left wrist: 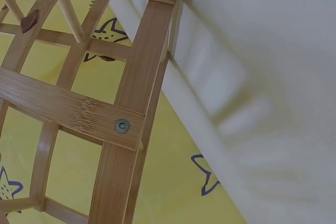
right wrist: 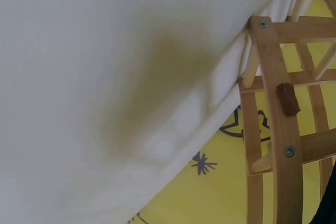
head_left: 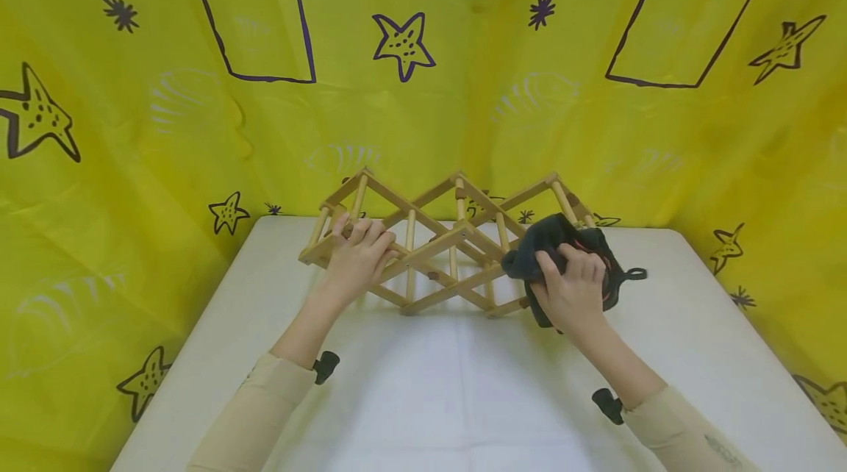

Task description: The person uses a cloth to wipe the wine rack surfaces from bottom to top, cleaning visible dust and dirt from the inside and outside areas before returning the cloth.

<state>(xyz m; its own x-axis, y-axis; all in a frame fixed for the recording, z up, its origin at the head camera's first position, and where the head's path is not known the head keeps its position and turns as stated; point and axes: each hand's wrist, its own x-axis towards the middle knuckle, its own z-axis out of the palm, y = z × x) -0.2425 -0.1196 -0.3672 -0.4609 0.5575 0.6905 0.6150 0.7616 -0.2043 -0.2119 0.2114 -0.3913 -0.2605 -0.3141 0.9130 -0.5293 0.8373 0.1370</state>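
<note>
An expanding wooden lattice rack (head_left: 437, 246), with crossed slats and round pegs, stands stretched out at the far side of the white table. My left hand (head_left: 360, 259) grips a slat near its left end, fingers curled over the wood. At the right end, my right hand (head_left: 574, 292) holds a dark, soft cloth item (head_left: 537, 242) with a small loop sticking out to the right. This cloth covers part of the rack's right end. Slats and screw heads of the rack (left wrist: 68, 108) fill the left wrist view. The right wrist view catches only a dark edge of the cloth (right wrist: 326, 198).
Behind the rack hangs a yellow curtain (head_left: 463, 119) with drawn starfish and fish, close to the far edge of the white-covered table (head_left: 463, 384). Small brown pieces (right wrist: 287, 99) sit on some slats. A dark camera mount (head_left: 326, 367) is on each wrist.
</note>
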